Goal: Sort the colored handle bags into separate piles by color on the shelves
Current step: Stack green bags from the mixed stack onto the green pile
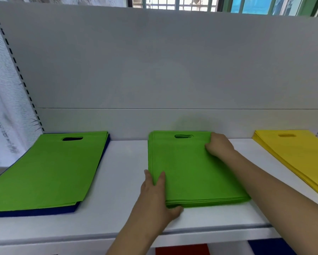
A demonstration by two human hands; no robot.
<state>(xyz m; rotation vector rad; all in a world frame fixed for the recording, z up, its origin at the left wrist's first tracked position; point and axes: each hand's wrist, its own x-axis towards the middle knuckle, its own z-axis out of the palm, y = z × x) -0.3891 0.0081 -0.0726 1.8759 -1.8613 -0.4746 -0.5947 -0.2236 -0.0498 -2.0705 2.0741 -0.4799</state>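
A white shelf (121, 190) backed by a plain grey panel (154, 61) is seen below a barred window, and three stacks of handle bags are laid flat on it, well apart, so that each colour keeps its own place. In the middle lies the green pile (195, 173), handle cut-outs toward the back panel. Its near left corner is held by the left hand (158, 197), thumb laid on top and the fingers (176, 210) curled at the front edge, while the far right corner is gripped by the right hand (218, 144); opposite corners are probably held to square the edges. At the left, green bags (49, 170) rest on blue bags (35, 213), a mix apparently not yet sorted. A yellow pile (297, 157) lies at the right.
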